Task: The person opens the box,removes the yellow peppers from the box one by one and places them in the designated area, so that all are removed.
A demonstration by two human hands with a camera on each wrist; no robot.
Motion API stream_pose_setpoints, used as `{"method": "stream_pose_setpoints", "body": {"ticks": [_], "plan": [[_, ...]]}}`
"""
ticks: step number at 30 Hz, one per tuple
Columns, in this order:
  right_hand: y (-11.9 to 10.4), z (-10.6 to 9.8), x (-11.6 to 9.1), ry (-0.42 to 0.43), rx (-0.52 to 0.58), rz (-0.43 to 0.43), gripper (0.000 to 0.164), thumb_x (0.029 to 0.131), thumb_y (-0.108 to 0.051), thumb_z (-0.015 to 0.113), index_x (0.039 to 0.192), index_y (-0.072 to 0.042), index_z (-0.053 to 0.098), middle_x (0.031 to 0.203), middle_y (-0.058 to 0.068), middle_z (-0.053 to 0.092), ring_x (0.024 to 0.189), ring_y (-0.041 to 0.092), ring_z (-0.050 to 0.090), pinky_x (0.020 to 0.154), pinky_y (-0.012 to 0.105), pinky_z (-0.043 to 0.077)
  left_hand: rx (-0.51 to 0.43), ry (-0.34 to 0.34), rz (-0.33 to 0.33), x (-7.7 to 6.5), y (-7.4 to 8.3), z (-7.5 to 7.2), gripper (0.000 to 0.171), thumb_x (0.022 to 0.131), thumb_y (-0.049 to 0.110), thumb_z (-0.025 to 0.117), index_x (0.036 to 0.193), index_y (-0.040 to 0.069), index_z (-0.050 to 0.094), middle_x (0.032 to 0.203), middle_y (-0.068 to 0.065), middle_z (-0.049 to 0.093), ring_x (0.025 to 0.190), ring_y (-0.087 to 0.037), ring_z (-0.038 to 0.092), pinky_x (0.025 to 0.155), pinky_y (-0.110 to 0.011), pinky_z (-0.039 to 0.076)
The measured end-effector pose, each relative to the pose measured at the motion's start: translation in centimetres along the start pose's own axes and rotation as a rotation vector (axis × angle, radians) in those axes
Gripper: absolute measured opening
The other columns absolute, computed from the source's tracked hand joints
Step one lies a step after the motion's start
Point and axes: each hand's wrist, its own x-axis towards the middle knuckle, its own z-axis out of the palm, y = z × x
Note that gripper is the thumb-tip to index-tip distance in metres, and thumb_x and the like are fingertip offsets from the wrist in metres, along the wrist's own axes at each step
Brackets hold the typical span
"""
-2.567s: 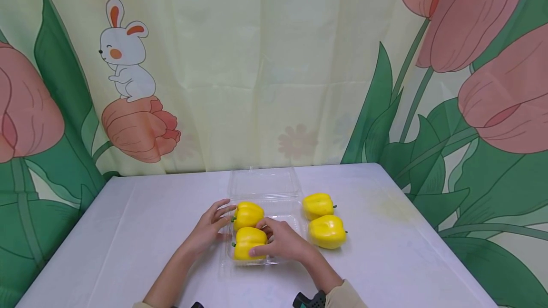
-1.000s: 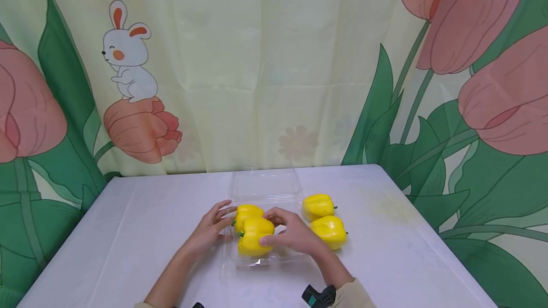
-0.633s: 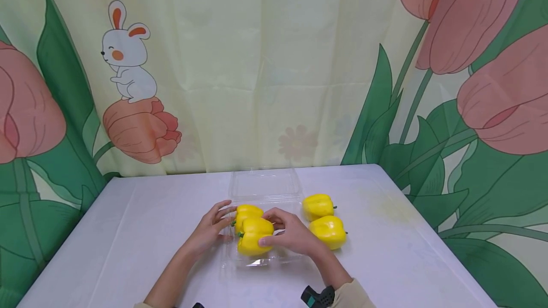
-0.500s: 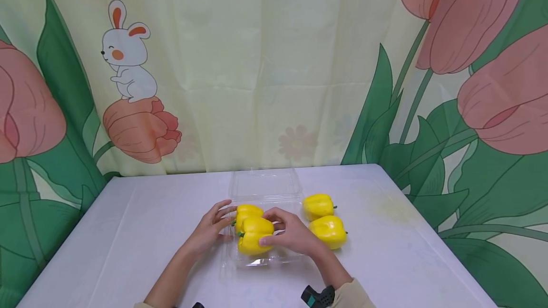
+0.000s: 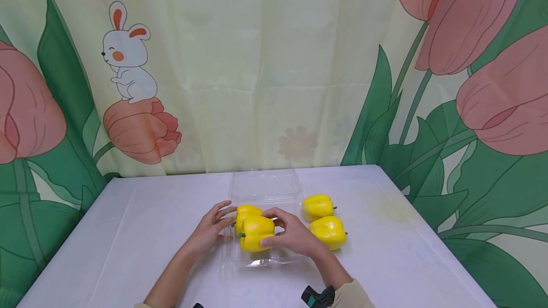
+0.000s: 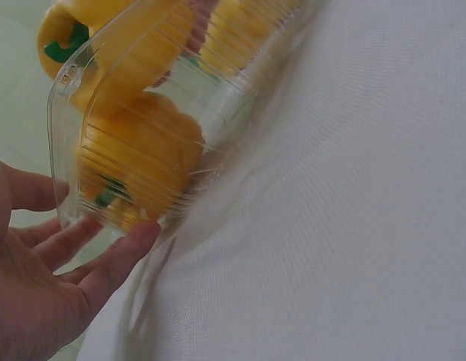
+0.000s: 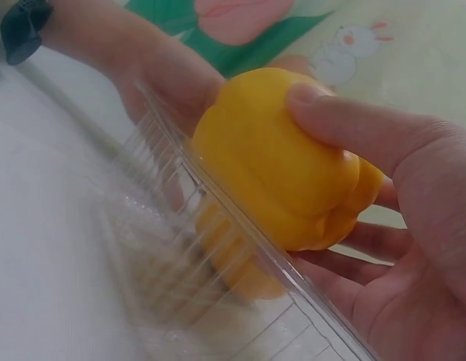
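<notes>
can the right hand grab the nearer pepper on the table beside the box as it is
Probably not: the nearer pepper lies close by, but the right hand grips another yellow pepper over the clear box.

This looks like a small indoor corner dressed for filming; whether it lies in a home, a studio or a workroom cannot be told. A printed curtain (image 5: 222, 70) fills the whole background and hangs in soft folds just behind the table (image 5: 141, 236). Its white rabbit (image 5: 136, 80), big pink tulips (image 5: 505, 94) and green leaves (image 5: 60, 51) would suit a child's room. A plain white cloth (image 6: 353, 180) covers the table, its weave visible close up. A dark device (image 5: 318, 297) strapped at the person's right wrist hints at recording. The yellow peppers (image 5: 328, 232) and clear plastic box (image 5: 265, 262) would fit a kitchen or a shop equally.
</notes>
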Motion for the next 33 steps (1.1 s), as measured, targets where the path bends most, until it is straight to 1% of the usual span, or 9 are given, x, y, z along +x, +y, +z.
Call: {"method": "stream_pose_setpoints", "body": {"ticks": [4,8,17,22,26,33], "plan": [[-0.1,-0.1,-0.2,-0.004,-0.011,0.014,0.056,0.079,-0.035,0.079,0.129,-0.024,0.055,0.132,-0.003,0.056,0.115,0.021,0.055,0.092,0.030,0.055,0.000,-0.008,0.003,-0.2,0.1,0.1,0.053,0.099,0.021,0.054,0.148,0.022,0.034,0.149,-0.007,0.046,0.132,-0.034,0.048,0.084,-0.039,0.059],[0.1,-0.4,-0.4,0.009,-0.022,0.024,0.056,0.079,-0.036,0.079,0.128,-0.026,0.055,0.132,-0.004,0.056,0.117,0.020,0.054,0.094,0.031,0.055,-0.004,-0.017,0.008,-0.4,0.4,0.2,0.053,0.099,0.022,0.053,0.148,0.021,0.034,0.149,-0.009,0.046,0.133,-0.035,0.047,0.084,-0.040,0.059],[0.4,-0.8,-0.5,0.028,-0.038,0.005,0.054,0.078,-0.034,0.080,0.126,-0.027,0.056,0.128,-0.005,0.057,0.115,0.020,0.055,0.092,0.027,0.055,-0.031,-0.021,0.028,-0.6,0.4,0.2,0.052,0.100,0.019,0.052,0.148,0.018,0.033,0.149,-0.010,0.045,0.131,-0.035,0.049,0.082,-0.040,0.059],[0.5,-1.1,-0.7,0.034,-0.031,0.008,0.052,0.078,-0.034,0.080,0.124,-0.027,0.056,0.126,-0.004,0.057,0.115,0.021,0.055,0.092,0.026,0.055,-0.026,-0.019,0.014,-0.4,0.1,0.0,0.052,0.100,0.019,0.052,0.148,0.018,0.032,0.150,-0.011,0.045,0.132,-0.035,0.048,0.083,-0.040,0.059],[0.5,-1.5,-1.0,0.052,-0.031,0.012,0.053,0.077,-0.034,0.081,0.123,-0.027,0.056,0.126,-0.004,0.058,0.115,0.021,0.055,0.091,0.026,0.055,-0.016,-0.010,-0.005,-0.3,-0.2,0.0,0.053,0.099,0.021,0.053,0.148,0.020,0.033,0.149,-0.009,0.046,0.131,-0.034,0.049,0.083,-0.039,0.059],[0.3,-2.3,-1.5,0.074,-0.044,0.006,0.055,0.077,-0.035,0.081,0.125,-0.026,0.055,0.128,-0.003,0.057,0.115,0.021,0.055,0.092,0.027,0.055,0.011,0.000,-0.007,-0.1,0.0,0.2,0.053,0.099,0.024,0.054,0.148,0.023,0.034,0.148,-0.007,0.047,0.130,-0.034,0.049,0.085,-0.039,0.058]]}}
